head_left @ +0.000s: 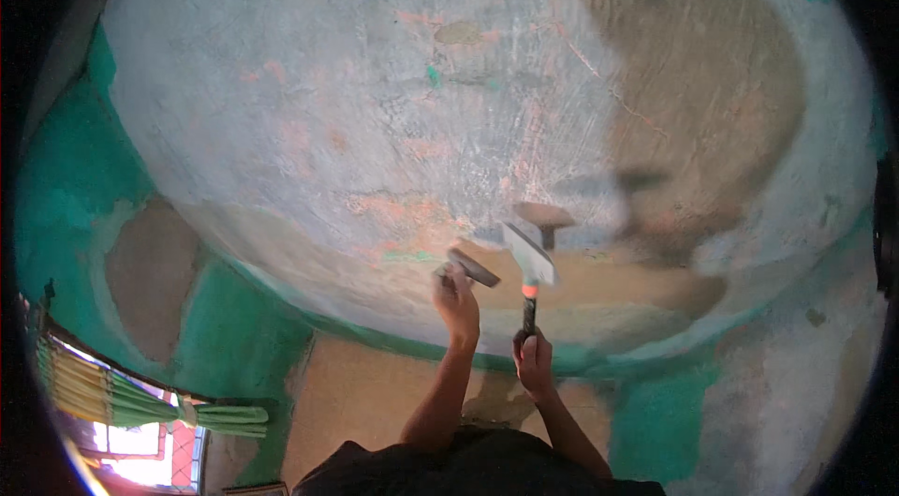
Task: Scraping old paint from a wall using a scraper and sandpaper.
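Mid-stroke on the ceiling [375, 103] — skimming or scraping a plaster coat, by the look of it. Left hand [456, 295] clamped on a small dark trowel [473, 266], blade tilted against the surface just where pale filler meets bare tan plaster. Right hand [534, 355] closed round the dark handle of a broad putty knife [529, 257], orange collar below a white blade, raised close beside the trowel; contact with the surface hard to tell. Next move likely calls for a flat blade and even pressure along the wet edge. Surface patchy — grey-white skim, pink flecks, a brown damp-looking patch [712, 93] to the right, green paint [66, 206] at the margins.
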### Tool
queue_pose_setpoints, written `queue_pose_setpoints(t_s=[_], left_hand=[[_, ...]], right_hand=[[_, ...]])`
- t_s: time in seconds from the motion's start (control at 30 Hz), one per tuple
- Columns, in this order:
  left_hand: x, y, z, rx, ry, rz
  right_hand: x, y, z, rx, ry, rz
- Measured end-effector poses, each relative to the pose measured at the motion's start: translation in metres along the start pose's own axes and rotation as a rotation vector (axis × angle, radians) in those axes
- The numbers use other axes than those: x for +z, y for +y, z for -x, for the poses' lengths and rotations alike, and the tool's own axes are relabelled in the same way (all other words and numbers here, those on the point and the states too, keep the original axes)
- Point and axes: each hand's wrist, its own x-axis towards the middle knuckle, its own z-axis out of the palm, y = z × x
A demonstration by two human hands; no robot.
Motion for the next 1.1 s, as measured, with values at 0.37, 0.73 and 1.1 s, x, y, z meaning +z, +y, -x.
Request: queue_pose_setpoints(t_s=[0.37, 0.73, 1.1], left_hand=[[0.005, 0.038, 0.044, -0.22, -0.241, 0.34], [0.004, 0.067, 0.056, -0.169, -0.587, 0.139], [0.028, 0.085, 0.074, -0.238, -0.709, 0.072]], right_hand=[[0.04, -0.034, -0.023, -0.068, 0.02, 0.334], [-0.013, -0.099, -0.051, 0.333, -0.158, -0.415], [-0.061, -0.105, -0.045, 0.089, 0.247, -0.285]])
